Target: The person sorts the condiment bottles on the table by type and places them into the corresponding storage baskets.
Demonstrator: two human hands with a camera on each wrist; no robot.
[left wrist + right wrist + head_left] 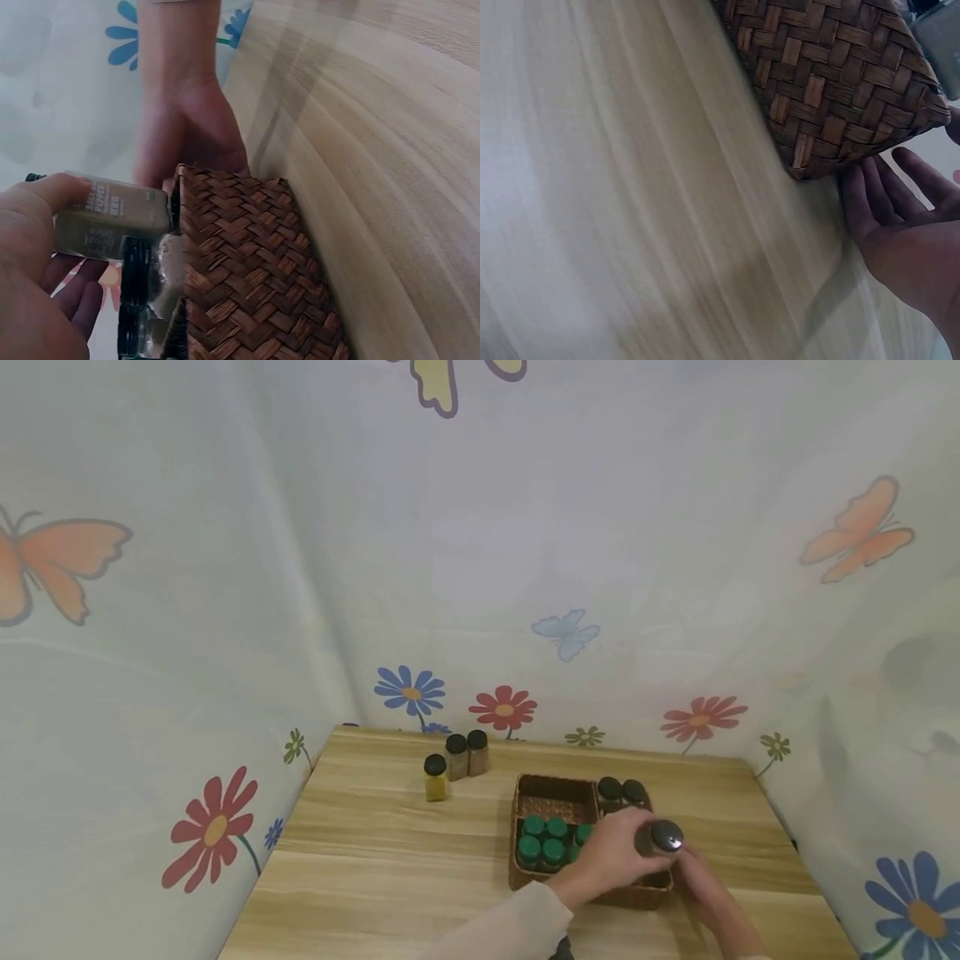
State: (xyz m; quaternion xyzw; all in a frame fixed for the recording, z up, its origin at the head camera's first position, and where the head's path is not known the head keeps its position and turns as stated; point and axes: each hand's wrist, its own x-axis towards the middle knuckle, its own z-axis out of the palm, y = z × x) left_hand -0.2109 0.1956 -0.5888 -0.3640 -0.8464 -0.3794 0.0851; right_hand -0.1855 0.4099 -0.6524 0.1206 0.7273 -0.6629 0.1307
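Note:
My left hand (617, 850) grips a glass spice jar (116, 214) with a black cap. The jar is tilted in the left wrist view, its base at the rim of a brown woven basket (632, 897), over the right-hand part. Lettering shows on its label. At the basket's right end is my right hand (701, 878), its fingers (866, 199) against the woven outer wall in the right wrist view. Green-capped jars (542, 842) fill the front left compartment. Two black-capped jars (621, 791) stand in the back right one. My left hand hides part of the basket.
Three black-capped spice jars stand on the wooden table left of the basket: a yellow one (435, 779) in front, two brownish ones (467, 755) behind. The basket's back left compartment (557, 808) shows its woven floor. A fabric backdrop printed with flowers and butterflies surrounds the table.

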